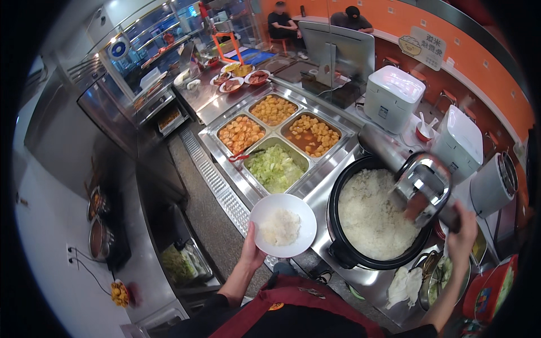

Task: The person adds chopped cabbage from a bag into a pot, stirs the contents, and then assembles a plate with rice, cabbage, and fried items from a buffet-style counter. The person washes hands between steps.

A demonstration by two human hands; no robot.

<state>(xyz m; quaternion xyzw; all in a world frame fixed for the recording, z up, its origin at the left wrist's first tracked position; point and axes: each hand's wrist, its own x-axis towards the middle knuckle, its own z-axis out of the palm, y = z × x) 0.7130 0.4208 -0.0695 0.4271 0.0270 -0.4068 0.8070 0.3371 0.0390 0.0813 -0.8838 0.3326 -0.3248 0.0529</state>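
My left hand (252,249) grips the rim of a white bowl (310,230) from the left and below. A small mound of cooked rice (281,227) lies in it. To the right, my right hand (461,234) is closed around the dark handle of a shiny metal utensil (439,179). Motion blurs that utensil, so its exact kind is unclear. It hangs over the right side of a large black-rimmed rice cooker (334,207). Cooked white rice (376,215) fills the cooker's pot; the utensil hides part of it.
Beyond the bowl, a steel counter holds several food pans, one with chopped cabbage (274,167) and red-handled tongs (239,157). White lidded containers (393,99) line the right. A white cloth (404,286) and a steel bowl (458,291) lie below the cooker. Two people sit beyond the screen.
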